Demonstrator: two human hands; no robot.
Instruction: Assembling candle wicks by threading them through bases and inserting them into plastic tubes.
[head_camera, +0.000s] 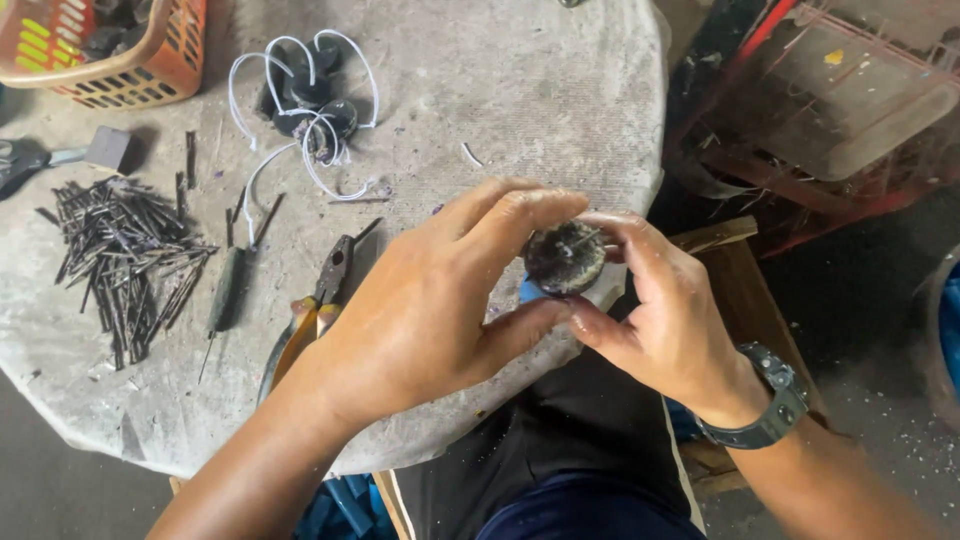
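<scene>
A small dark round part (565, 258), dusty grey with a thin wire or pin at its centre, is held between both hands over the near right edge of the round table (540, 90). My left hand (430, 310) grips it with fingertips above and thumb below. My right hand (665, 315), with a dark watch on its wrist, pinches it from the right side.
Pliers (315, 300) and a thin screwdriver (225, 295) lie left of my hands. A heap of dark nails (125, 260) sits further left. Black round parts with white wires (310, 110) lie at the back, beside an orange basket (105, 50). A red frame (830, 100) stands right.
</scene>
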